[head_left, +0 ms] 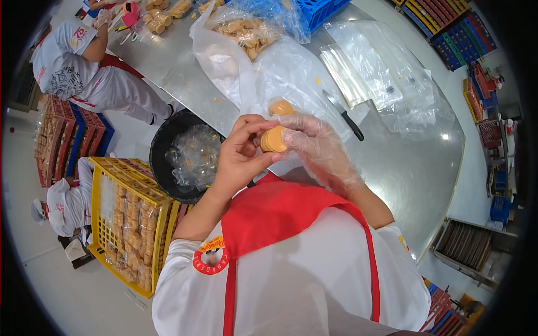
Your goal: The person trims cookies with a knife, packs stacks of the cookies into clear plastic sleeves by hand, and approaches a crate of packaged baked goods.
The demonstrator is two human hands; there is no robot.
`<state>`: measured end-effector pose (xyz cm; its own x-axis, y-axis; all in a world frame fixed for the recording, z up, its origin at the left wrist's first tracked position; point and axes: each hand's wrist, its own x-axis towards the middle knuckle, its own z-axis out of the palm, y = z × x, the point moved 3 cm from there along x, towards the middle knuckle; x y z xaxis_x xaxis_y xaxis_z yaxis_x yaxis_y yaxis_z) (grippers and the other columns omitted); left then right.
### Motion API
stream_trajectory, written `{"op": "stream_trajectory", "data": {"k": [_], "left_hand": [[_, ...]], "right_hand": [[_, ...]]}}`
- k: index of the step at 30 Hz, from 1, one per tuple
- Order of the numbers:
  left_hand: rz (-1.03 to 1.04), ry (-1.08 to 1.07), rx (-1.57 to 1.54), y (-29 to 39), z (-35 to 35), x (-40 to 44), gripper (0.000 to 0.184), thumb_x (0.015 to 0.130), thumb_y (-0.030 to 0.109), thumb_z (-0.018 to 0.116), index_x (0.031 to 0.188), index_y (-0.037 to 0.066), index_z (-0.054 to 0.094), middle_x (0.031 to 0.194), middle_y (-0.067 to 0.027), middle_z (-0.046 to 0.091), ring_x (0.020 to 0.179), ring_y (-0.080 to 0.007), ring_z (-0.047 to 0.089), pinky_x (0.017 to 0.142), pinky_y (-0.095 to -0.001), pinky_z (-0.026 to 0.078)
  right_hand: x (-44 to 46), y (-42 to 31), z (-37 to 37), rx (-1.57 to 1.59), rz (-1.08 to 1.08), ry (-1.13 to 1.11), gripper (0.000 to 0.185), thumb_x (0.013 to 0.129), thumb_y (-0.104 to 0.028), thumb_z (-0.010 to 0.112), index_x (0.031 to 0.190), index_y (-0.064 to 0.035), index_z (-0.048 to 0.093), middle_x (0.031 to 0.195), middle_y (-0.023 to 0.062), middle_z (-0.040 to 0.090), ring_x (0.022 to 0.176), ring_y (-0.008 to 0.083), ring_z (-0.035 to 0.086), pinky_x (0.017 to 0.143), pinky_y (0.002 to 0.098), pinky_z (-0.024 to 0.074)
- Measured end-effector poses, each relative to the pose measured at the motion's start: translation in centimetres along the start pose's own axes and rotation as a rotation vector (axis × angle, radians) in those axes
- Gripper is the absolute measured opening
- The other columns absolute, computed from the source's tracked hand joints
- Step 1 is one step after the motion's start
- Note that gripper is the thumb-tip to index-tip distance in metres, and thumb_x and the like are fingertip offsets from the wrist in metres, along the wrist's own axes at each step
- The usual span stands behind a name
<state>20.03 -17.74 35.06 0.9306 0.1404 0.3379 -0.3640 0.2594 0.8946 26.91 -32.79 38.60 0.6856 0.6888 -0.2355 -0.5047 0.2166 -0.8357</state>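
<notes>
A short stack of round, pale-brown cookies point(273, 139) is held up in front of the red apron. My left hand point(242, 150), bare, has its thumb and fingers closed around the stack from the left. From the right, my right hand point(318, 147), in a clear plastic glove, closes its fingers on the same cookies. Just beyond my fingertips, more round cookies point(281, 107) rest on a clear plastic sheet point(291, 70). Farther back, an open plastic bag point(221, 56) holds a heap of cookie pieces point(246, 33).
A black-handled knife point(344, 116) and flat clear bags point(386, 67) lie on the metal table point(409, 168). A black bin point(162, 168) of plastic scraps and a yellow crate point(96, 224) of packed cookies stand left. Two co-workers point(73, 61) are at left; a blue crate point(322, 12) is behind.
</notes>
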Motion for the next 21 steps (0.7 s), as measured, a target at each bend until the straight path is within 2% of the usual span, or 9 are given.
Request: {"op": "stream_trajectory", "data": {"k": [3, 7, 10, 13, 16, 19, 21], "left_hand": [[-0.169, -0.081, -0.079, 0.4, -0.5, -0.1, 0.056, 0.078, -0.013, 0.072, 0.131, -0.002, 0.058, 0.12, -0.0056, 0.049, 0.114, -0.0136, 0.054, 0.095, -0.0275, 0.048], [-0.245, -0.13, -0.112, 0.5, -0.7, -0.2, 0.056, 0.078, -0.012, 0.072, 0.132, -0.003, 0.056, 0.121, -0.0053, 0.052, 0.112, -0.0137, 0.056, 0.093, -0.0278, 0.048], [-0.273, -0.103, -0.173, 0.7, -0.7, -0.3, 0.055, 0.079, -0.011, 0.072, 0.132, -0.003, 0.056, 0.123, -0.0063, 0.055, 0.112, -0.0147, 0.058, 0.094, -0.0287, 0.048], [-0.305, -0.078, -0.218, 0.8, -0.5, -0.5, 0.054, 0.08, -0.01, 0.072, 0.132, -0.003, 0.057, 0.124, -0.0073, 0.057, 0.113, -0.0153, 0.058, 0.094, -0.0291, 0.049], [-0.333, -0.055, -0.266, 1.1, -0.3, -0.6, 0.052, 0.081, -0.009, 0.071, 0.131, -0.002, 0.057, 0.121, -0.0081, 0.06, 0.112, -0.0157, 0.059, 0.093, -0.0289, 0.05], [-0.369, -0.023, -0.302, 1.1, -0.3, -0.8, 0.05, 0.082, -0.008, 0.071, 0.13, -0.002, 0.057, 0.116, -0.0087, 0.062, 0.109, -0.0159, 0.061, 0.091, -0.0288, 0.051], [-0.35, -0.01, -0.278, 1.0, -0.2, -0.9, 0.049, 0.083, -0.007, 0.071, 0.129, -0.002, 0.058, 0.113, -0.0089, 0.063, 0.107, -0.016, 0.062, 0.09, -0.0289, 0.051]], "right_hand": [[0.4, -0.4, -0.7, -0.129, 0.045, -0.052, 0.031, 0.089, -0.011, 0.07, 0.113, 0.0063, 0.059, 0.105, 0.0131, 0.062, 0.094, 0.021, 0.065, 0.084, 0.0319, 0.0576], [1.2, -0.5, -1.6, -0.228, 0.113, -0.128, 0.027, 0.085, -0.012, 0.074, 0.104, 0.0025, 0.062, 0.097, 0.0105, 0.062, 0.088, 0.0172, 0.063, 0.074, 0.0288, 0.0538], [1.3, -0.8, -1.3, -0.282, 0.059, -0.104, 0.023, 0.084, -0.013, 0.075, 0.097, 0.0006, 0.063, 0.094, 0.0081, 0.062, 0.084, 0.0139, 0.06, 0.071, 0.0275, 0.0506], [1.2, -0.7, -0.8, -0.256, -0.009, -0.103, 0.021, 0.084, -0.015, 0.075, 0.092, -0.0004, 0.063, 0.093, 0.0068, 0.062, 0.083, 0.012, 0.059, 0.072, 0.0274, 0.0493], [1.0, -1.0, -1.0, -0.359, 0.017, -0.124, 0.017, 0.085, -0.011, 0.074, 0.094, -0.0045, 0.062, 0.095, 0.0051, 0.062, 0.09, 0.0132, 0.06, 0.081, 0.0286, 0.0494], [1.1, -0.3, -1.1, -0.32, -0.028, -0.118, 0.016, 0.086, -0.011, 0.074, 0.094, -0.005, 0.061, 0.094, 0.0047, 0.063, 0.088, 0.0128, 0.06, 0.081, 0.0281, 0.0491], [0.6, -0.7, -0.4, -0.366, -0.077, -0.02, 0.016, 0.087, -0.015, 0.073, 0.091, -0.0036, 0.063, 0.089, 0.003, 0.061, 0.083, 0.0111, 0.058, 0.076, 0.027, 0.0474]]}}
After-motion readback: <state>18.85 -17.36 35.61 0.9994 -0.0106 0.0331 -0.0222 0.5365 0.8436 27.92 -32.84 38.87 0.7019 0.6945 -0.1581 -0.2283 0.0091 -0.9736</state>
